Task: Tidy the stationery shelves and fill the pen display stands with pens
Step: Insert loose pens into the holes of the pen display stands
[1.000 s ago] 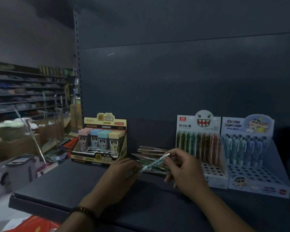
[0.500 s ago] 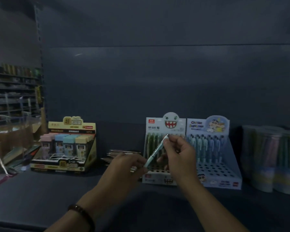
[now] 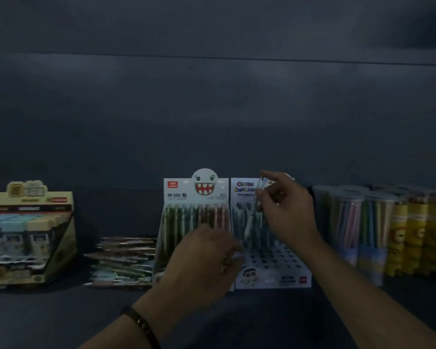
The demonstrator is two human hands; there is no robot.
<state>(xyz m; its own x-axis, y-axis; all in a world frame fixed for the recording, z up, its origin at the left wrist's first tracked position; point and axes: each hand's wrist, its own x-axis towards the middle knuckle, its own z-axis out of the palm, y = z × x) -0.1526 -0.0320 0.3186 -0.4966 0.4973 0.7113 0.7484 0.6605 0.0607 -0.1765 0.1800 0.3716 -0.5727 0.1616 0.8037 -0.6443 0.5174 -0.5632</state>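
Note:
My right hand [image 3: 286,212] pinches a pale blue pen [image 3: 250,224] near its top and holds it almost upright over the blue cartoon display stand [image 3: 272,278]. That stand has a back row of blue pens and several vacant holes in front. My left hand [image 3: 207,255], with a dark bracelet on the wrist, hovers with curled fingers in front of the white monster-face stand [image 3: 176,195], just below and left of the pen's tip. Whether it holds anything is hidden. A pile of loose pens [image 3: 126,258] lies flat on the shelf to the left of the stands.
A yellow display box of pastel items [image 3: 28,235] stands at the far left. Clear tubs of coloured pencils [image 3: 350,222] and yellow-labelled tubs [image 3: 418,235] crowd the right. The dark shelf board [image 3: 61,318] runs along the front, with a dark back panel behind.
The view has swung right. My right hand has carried the pen from in front of the monster stand to the blue stand and tipped it upright. My left hand has followed.

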